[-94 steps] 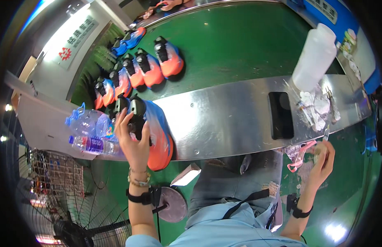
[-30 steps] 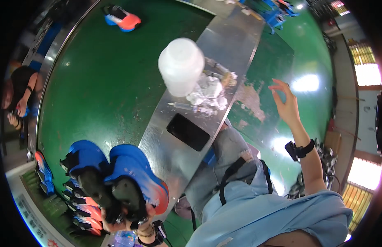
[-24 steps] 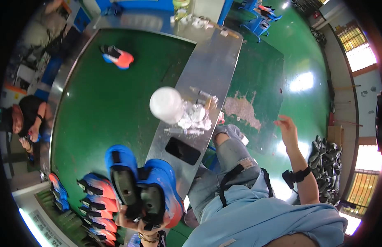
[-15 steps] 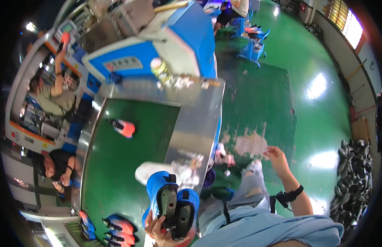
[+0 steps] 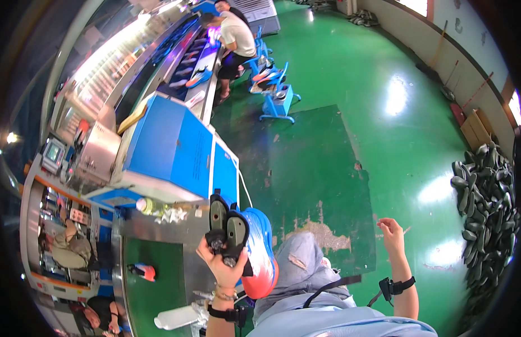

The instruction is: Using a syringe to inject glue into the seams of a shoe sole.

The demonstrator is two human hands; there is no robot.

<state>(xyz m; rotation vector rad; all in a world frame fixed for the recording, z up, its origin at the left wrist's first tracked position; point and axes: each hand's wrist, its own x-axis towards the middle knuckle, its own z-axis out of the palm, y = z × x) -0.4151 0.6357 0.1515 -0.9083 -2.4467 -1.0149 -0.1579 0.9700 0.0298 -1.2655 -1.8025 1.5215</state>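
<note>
My left hand (image 5: 224,267) is closed on a pair of shoes, held up near the metal bench. The blue-and-orange shoe (image 5: 260,238) shows its side; the other is mostly hidden behind it and the hand. Dark shoe lasts (image 5: 236,229) fill their openings, with my fingers at the lasts' ends. My right hand (image 5: 392,233) hangs over the green floor with loosely bent fingers, holding nothing. An orange-and-dark shoe (image 5: 144,272) lies on the bench's green surface (image 5: 159,255). Next to my left wrist lies a white bottle-like object (image 5: 176,317).
Ahead stands a blue-and-white machine (image 5: 168,149), with a conveyor line beyond it and people beside it. A blue rolling stand (image 5: 278,102) carries shoes. Dark lasts (image 5: 485,208) are heaped by the right wall. A person (image 5: 103,314) sits across the bench.
My view has swung to the right, away from the bench. The left hand has lifted and turned the shoes, so their openings face differently. My right hand stays out to the side.
</note>
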